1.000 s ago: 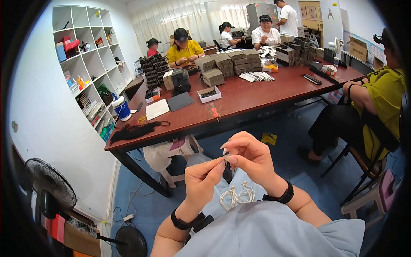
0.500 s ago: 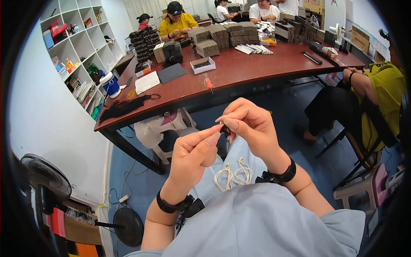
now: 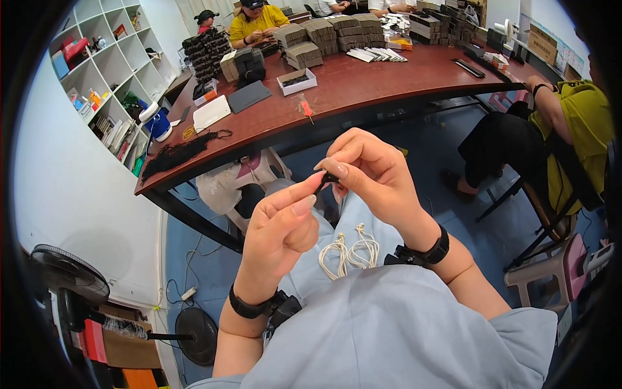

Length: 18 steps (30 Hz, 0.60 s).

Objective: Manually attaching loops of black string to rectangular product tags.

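Observation:
Above my lap, both hands meet fingertip to fingertip around a small looped piece of black cord [image 3: 329,179]. My left hand [image 3: 278,223] pinches its lower end between thumb and index finger. The upper part is gripped by the thumb and fingers of my right hand [image 3: 374,170], which partly hide it. On the near left corner of the table [image 3: 363,81] lies a tangled bundle of black cords [image 3: 178,157], well apart from my hands.
Beyond stand stacks of grey-brown boxes [image 3: 321,35], an open white box [image 3: 297,82] and a red-handled tool [image 3: 306,108]. A stool [image 3: 275,165] is under the table edge. A fan [image 3: 68,275] stands left. A seated person [image 3: 567,123] is at right; others work behind the table.
My hands have moved slightly left and up, and the cord between them now lies more slanted. The view has tilted down a little. Both hands keep hold of the cord.

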Each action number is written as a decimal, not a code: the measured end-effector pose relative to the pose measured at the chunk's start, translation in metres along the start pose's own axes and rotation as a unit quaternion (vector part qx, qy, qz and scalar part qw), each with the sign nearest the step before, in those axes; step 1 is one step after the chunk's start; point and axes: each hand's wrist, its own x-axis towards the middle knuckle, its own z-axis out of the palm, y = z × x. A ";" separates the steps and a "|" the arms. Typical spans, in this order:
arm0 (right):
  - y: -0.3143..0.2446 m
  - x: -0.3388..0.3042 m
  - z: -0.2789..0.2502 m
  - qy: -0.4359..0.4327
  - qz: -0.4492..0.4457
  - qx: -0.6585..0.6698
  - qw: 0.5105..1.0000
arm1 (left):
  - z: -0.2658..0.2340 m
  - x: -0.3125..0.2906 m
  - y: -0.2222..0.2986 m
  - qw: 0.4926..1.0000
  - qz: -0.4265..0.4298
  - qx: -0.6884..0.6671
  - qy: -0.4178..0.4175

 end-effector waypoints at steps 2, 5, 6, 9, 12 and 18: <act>0.000 0.000 0.000 -0.001 -0.024 -0.077 0.997 | -0.001 0.000 0.001 1.000 -0.008 -0.013 -0.015; -0.001 0.000 0.000 0.001 -0.018 -0.061 0.998 | -0.001 0.000 0.001 0.999 -0.018 -0.025 -0.014; -0.001 0.000 0.000 0.002 -0.017 -0.061 0.998 | 0.000 0.000 0.001 0.999 -0.018 -0.026 -0.014; 0.001 0.000 -0.001 0.005 -0.012 -0.044 0.999 | 0.002 -0.001 0.002 1.000 -0.023 -0.009 0.003; 0.001 0.000 -0.001 0.009 -0.008 -0.040 0.999 | 0.002 -0.003 0.003 0.999 -0.027 -0.015 -0.011; 0.002 -0.002 -0.002 0.003 -0.002 -0.014 1.000 | 0.000 -0.004 0.003 0.999 -0.038 -0.028 -0.018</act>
